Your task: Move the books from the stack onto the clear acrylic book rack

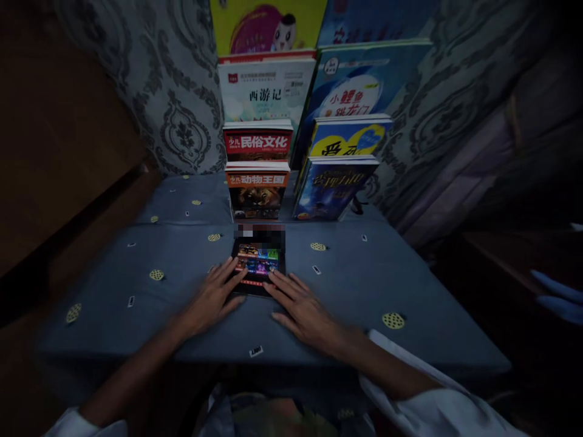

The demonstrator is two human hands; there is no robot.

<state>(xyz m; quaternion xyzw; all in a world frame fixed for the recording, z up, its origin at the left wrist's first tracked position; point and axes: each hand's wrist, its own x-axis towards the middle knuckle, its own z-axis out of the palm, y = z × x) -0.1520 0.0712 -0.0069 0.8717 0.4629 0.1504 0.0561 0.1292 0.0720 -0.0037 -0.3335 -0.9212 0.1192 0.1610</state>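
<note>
A dark book (262, 285) with rows of small colourful pictures on its cover lies flat on the blue-grey tablecloth (182, 255). Its upper part is blurred out by blocks. My left hand (214, 297) rests at the book's left edge, fingers stretched out and fingertips on the cover. On the lower right corner lie the fingertips of my right hand (300, 306), spread flat. Neither hand grips anything.
Behind the book, upright books stand in two stepped columns, with an orange-topped lion book (257, 194) front left and a dark blue book (330, 191) front right. Patterned fabric (186, 130) hangs behind. A wooden panel (68, 139) borders the left side.
</note>
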